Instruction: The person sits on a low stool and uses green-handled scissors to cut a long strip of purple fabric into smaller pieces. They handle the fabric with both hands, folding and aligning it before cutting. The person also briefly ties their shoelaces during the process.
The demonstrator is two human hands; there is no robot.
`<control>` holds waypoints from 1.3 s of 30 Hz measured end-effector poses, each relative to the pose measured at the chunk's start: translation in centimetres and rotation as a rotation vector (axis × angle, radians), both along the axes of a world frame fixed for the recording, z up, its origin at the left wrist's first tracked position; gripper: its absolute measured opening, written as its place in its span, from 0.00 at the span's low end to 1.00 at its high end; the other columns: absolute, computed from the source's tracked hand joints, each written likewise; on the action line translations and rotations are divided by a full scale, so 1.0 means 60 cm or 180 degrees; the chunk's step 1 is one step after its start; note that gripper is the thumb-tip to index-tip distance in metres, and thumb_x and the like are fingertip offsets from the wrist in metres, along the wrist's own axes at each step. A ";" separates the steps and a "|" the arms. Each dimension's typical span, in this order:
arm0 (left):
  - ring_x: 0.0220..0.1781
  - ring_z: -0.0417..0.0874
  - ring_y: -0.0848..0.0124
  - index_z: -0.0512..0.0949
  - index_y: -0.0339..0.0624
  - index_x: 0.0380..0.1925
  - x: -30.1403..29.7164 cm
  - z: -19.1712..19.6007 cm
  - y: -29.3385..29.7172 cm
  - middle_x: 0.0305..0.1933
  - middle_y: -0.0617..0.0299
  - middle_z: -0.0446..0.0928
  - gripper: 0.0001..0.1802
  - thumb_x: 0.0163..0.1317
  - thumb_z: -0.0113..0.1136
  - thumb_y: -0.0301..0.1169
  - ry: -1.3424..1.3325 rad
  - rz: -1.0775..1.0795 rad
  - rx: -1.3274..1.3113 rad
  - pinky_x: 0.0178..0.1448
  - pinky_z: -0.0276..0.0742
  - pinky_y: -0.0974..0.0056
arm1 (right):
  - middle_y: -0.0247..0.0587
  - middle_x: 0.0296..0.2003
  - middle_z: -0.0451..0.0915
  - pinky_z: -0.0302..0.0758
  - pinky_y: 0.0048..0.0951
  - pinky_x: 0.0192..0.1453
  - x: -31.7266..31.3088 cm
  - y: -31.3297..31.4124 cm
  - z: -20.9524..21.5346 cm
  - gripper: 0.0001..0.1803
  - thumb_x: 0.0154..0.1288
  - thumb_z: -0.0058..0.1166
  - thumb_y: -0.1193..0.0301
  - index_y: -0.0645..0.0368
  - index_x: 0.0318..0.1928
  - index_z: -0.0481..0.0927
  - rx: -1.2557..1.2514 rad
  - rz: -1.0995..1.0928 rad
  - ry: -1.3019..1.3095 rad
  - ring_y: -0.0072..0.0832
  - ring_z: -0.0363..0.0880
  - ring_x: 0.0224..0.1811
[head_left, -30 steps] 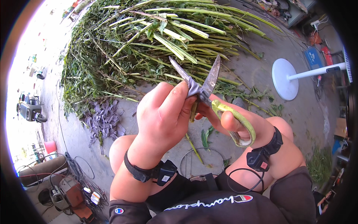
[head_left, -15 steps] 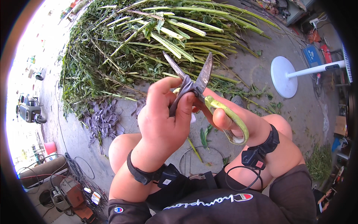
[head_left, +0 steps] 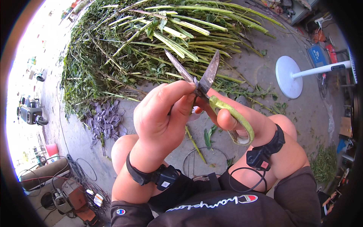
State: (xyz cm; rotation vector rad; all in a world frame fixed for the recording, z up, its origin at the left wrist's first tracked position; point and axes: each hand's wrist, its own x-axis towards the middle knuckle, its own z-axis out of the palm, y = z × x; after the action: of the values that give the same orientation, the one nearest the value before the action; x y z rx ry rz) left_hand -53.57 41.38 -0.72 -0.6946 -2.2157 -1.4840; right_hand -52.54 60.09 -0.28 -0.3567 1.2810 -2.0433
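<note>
Concrete floor (head_left: 302, 113) fills the frame, with a big heap of long green stalks (head_left: 151, 41) across the top, seemingly uncut, so most work looks left. Centre frame, metal shears (head_left: 202, 81) with green handles stand blades apart; the right hand (head_left: 230, 117) curls round a handle, the left hand (head_left: 160, 117) pinches near the pivot.

You have one view only, from your head, tilted steeply down and close over your left hand (head_left: 160, 121) and right hand (head_left: 230, 115); its fisheye bends the concrete floor (head_left: 264, 75) and plant pile (head_left: 151, 41) ahead.
</note>
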 end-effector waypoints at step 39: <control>0.23 0.84 0.74 0.77 0.33 0.28 -0.021 0.030 -0.040 0.23 0.60 0.80 0.09 0.65 0.59 0.27 -0.1177 -0.0755 -0.0080 0.29 0.77 0.70 | 0.34 0.43 0.69 0.63 0.23 0.46 0.014 -0.021 -0.012 0.67 0.34 0.54 0.21 0.62 0.65 0.63 0.0229 0.0115 -0.0221 0.22 0.66 0.43</control>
State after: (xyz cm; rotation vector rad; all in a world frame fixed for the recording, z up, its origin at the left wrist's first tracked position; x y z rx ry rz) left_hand -54.86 38.96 1.06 -0.7643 -2.4957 -1.8296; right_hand -51.67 58.83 -1.03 -0.2717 1.2930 -1.9571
